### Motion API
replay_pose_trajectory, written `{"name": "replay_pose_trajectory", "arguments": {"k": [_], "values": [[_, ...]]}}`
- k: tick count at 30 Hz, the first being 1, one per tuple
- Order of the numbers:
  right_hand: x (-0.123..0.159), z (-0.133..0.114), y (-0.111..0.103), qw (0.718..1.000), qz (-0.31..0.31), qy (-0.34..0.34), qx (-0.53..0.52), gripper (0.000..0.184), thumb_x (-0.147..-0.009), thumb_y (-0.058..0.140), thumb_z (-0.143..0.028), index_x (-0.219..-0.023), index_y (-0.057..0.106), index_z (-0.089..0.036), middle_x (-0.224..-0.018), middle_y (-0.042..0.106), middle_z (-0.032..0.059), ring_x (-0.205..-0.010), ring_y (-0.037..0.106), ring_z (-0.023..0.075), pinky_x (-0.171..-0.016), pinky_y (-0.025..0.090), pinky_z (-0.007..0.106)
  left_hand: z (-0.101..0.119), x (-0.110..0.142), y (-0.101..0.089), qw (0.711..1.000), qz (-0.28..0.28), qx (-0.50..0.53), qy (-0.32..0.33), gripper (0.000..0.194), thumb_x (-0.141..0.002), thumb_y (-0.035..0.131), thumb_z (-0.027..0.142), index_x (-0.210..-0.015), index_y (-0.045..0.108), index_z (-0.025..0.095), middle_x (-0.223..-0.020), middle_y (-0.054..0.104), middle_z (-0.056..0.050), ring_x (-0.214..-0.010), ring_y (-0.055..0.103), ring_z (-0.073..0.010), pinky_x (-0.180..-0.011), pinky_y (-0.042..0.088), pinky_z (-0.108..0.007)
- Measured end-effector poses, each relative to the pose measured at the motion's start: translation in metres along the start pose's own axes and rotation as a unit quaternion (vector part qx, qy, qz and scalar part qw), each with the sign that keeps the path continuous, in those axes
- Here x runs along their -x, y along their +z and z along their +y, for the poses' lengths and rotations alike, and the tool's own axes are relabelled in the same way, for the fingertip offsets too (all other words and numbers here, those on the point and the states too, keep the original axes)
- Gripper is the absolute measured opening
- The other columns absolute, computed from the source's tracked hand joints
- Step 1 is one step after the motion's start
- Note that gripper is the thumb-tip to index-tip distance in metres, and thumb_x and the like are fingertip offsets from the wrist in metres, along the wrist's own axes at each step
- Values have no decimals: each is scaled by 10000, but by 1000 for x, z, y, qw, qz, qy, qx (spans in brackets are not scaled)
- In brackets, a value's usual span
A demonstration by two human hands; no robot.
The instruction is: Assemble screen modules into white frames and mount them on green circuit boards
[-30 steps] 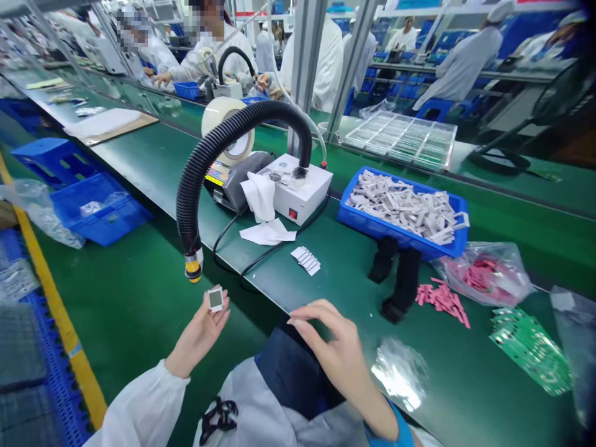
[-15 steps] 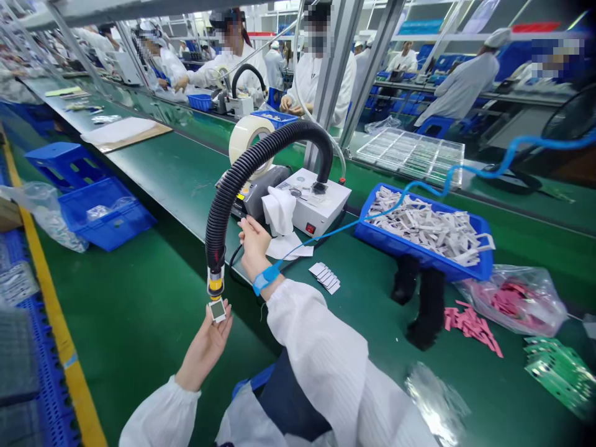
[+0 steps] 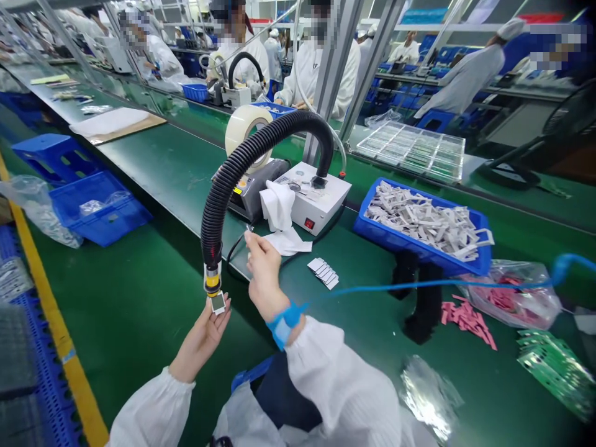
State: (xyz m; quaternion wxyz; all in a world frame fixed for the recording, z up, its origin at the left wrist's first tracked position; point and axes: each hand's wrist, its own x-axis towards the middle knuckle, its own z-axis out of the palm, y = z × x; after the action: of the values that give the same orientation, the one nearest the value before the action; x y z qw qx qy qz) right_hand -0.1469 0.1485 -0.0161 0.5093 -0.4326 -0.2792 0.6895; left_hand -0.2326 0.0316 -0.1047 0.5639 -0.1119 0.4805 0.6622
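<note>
My left hand (image 3: pixel 201 338) holds a small display screen (image 3: pixel 218 303) with a white frame and dark grey face, pinched at its edges. The screen sits right under the yellow-banded nozzle of a bent black hose (image 3: pixel 212 233). My right hand (image 3: pixel 264 270), a blue strap at its wrist, is closed at the fingertips on a tiny, shiny piece that looks like clear tape (image 3: pixel 249 228). It is just in front of the grey tape dispenser (image 3: pixel 254 192), which carries a large tape roll (image 3: pixel 236 133). Beside it, a white cloth (image 3: pixel 278 208) hangs against a white box (image 3: pixel 319 202).
Several small white-edged pieces (image 3: pixel 323 273) lie on the green bench. To the right are a blue bin (image 3: pixel 365 231) of white strips, pink strips (image 3: pixel 468 320), a clear bag (image 3: pixel 535 304) and green circuit boards (image 3: pixel 554 369). A blue cord (image 3: pixel 395 287) stretches from my right wrist. Co-workers sit across the line.
My right hand has drawn back from the tape dispenser, towards me and slightly right, with the small clear piece at its fingertips. The left hand keeps the screen under the nozzle.
</note>
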Motion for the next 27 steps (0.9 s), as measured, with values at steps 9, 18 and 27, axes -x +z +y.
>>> {"name": "replay_pose_trajectory", "arguments": {"k": [9,18,27], "values": [[116,-41,-109,999,46,-10,23,331,-681,703,-453,-643,597,-142,-670,441,-9,-591,400,34,-501,344,143,-13,40,42,999,-9,-40,-26,250,-937,393,134,-1089,592,138,-867,742,-41,-752,711,-126,-678,596,-229],[166,-71,-206,952,139,-218,164,148,-738,686,-315,-653,646,-200,-957,585,31,-948,550,111,-794,450,206,-94,154,115,953,-149,-73,-252,173,-905,498,205,-981,642,148,-889,746,-63,-759,711,-137,-711,579,-242],[193,-98,-244,962,146,-166,162,150,-737,684,-339,-664,670,-209,-1048,570,50,-1007,567,159,-786,502,241,-143,191,143,908,-274,-96,-302,223,-880,550,322,-973,700,186,-944,742,-30,-857,684,-97,-814,521,-194]]}}
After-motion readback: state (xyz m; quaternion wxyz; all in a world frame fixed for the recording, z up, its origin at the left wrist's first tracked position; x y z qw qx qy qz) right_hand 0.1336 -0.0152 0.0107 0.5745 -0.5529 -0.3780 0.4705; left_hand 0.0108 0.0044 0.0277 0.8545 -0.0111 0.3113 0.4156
